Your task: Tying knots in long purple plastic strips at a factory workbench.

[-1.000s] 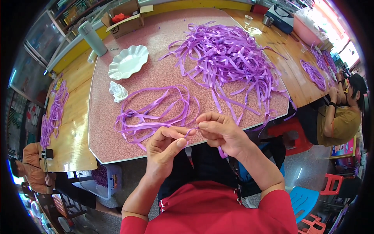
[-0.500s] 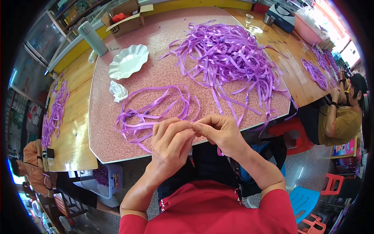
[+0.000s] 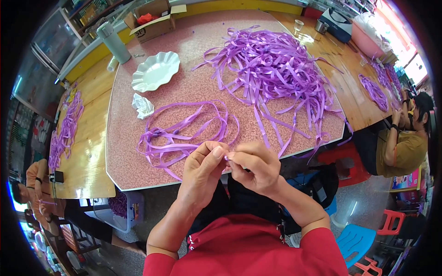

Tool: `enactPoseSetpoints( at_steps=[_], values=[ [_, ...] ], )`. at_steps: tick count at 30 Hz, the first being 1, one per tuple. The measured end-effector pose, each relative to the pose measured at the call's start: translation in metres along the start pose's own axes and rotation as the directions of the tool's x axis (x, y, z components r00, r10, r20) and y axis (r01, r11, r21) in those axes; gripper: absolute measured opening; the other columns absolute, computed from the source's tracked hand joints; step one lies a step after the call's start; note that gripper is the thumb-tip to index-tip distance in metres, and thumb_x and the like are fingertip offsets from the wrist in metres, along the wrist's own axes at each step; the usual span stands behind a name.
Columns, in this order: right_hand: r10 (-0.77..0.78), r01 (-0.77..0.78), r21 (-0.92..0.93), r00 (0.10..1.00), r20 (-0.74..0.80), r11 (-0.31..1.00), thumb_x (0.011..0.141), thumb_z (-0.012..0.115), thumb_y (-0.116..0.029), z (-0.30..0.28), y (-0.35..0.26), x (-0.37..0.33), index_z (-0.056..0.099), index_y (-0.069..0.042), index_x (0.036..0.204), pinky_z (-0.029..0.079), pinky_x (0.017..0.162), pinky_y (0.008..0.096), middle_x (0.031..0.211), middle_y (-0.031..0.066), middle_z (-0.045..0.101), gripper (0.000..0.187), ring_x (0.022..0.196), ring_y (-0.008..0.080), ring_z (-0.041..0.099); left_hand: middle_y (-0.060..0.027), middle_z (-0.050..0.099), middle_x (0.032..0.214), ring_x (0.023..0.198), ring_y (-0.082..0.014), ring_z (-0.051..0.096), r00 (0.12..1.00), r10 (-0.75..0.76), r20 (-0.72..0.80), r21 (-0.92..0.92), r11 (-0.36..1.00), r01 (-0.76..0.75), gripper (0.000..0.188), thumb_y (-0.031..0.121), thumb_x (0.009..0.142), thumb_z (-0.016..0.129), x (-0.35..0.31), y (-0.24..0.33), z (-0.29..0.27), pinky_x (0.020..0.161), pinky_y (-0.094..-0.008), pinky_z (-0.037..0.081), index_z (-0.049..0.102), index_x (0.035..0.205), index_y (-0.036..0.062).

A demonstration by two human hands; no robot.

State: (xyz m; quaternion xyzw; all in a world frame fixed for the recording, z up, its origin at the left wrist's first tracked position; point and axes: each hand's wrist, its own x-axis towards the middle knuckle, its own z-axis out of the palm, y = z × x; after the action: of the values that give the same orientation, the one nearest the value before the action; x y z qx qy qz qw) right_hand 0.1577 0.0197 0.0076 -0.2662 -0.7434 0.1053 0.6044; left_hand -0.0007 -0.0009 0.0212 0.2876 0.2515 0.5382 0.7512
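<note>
Over the table's near edge, my left hand (image 3: pixel 201 172) and my right hand (image 3: pixel 257 168) meet fingertip to fingertip. Between them they pinch a small bit of purple ribbon (image 3: pixel 226 158); most of it is hidden by the fingers. Just beyond my left hand lies a loosely looped bundle of purple ribbons (image 3: pixel 184 147), knotted at its left end. Farther off to the right spreads a big tangled heap of purple ribbons (image 3: pixel 276 64), with several strands trailing toward the near edge.
On the pink-topped table (image 3: pixel 124 152) are a scalloped white dish (image 3: pixel 156 71), crumpled tissue (image 3: pixel 142 106), a grey-green flask (image 3: pixel 113 43) and an open carton (image 3: pixel 152 27). Co-workers sit at left (image 3: pixel 39 184) and right (image 3: pixel 403 147). A blue stool (image 3: pixel 355 241) stands at lower right.
My left hand has turned so its thumb shows on top, and my right hand's fingers have curled over the pinch. A bit of purple now shows between the fingertips.
</note>
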Motion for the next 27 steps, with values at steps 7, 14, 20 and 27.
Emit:
enactPoseSetpoints(
  at_steps=[7, 14, 20, 27],
  values=[
    [-0.191, 0.217, -0.137, 0.965, 0.182, 0.967, 0.069, 0.073, 0.006, -0.013, 0.007, 0.006, 0.067, -0.006, 0.1, 0.048, 0.047, 0.0275, 0.087, 0.0051, 0.061, 0.034, 0.063, 0.0164, 0.061, -0.0029, 0.065, 0.093, 0.088, -0.0105, 0.058, 0.989, 0.049, -0.14, 0.15, 0.988, -0.028, 0.016, 0.017, 0.097, 0.062, -0.003, -0.002, -0.009, 0.08, -0.0253, 0.047, 0.066, 0.102, 0.002],
    [-0.15, 0.19, -0.144, 0.957, 0.248, 0.971, 0.069, 0.074, 0.005, -0.017, 0.008, 0.009, 0.067, -0.004, 0.099, 0.049, 0.049, 0.0279, 0.087, 0.0061, 0.061, 0.032, 0.065, 0.0179, 0.063, -0.0027, 0.062, 0.094, 0.09, -0.0112, 0.059, 0.957, 0.263, -0.125, 0.392, 0.899, -0.196, 0.011, 0.001, 0.091, 0.066, -0.011, -0.004, 0.007, 0.084, -0.0238, 0.046, 0.065, 0.102, -0.0029],
    [-0.094, 0.126, -0.12, 0.965, 0.245, 0.985, 0.073, 0.074, 0.005, -0.015, 0.007, 0.01, 0.065, -0.002, 0.096, 0.05, 0.05, 0.0302, 0.085, 0.0079, 0.061, 0.025, 0.064, 0.02, 0.063, -0.0083, 0.061, 0.095, 0.089, -0.0154, 0.06, 0.859, 0.504, 0.091, 0.752, 0.531, -0.39, 0.013, 0.0, 0.088, 0.069, -0.004, -0.009, -0.007, 0.08, -0.0263, 0.047, 0.064, 0.1, -0.002],
    [0.101, -0.072, -0.152, 0.976, 0.195, 0.986, 0.074, 0.074, 0.001, -0.013, -0.004, 0.013, 0.065, -0.003, 0.092, 0.051, 0.052, 0.0337, 0.082, 0.0086, 0.061, 0.02, 0.065, 0.0217, 0.063, -0.0107, 0.058, 0.098, 0.09, -0.0198, 0.058, 0.829, 0.504, 0.241, 0.848, 0.305, -0.432, 0.008, 0.0, 0.091, 0.063, 0.001, -0.009, -0.007, 0.082, -0.0295, 0.046, 0.057, 0.096, -0.0004]
  ],
)
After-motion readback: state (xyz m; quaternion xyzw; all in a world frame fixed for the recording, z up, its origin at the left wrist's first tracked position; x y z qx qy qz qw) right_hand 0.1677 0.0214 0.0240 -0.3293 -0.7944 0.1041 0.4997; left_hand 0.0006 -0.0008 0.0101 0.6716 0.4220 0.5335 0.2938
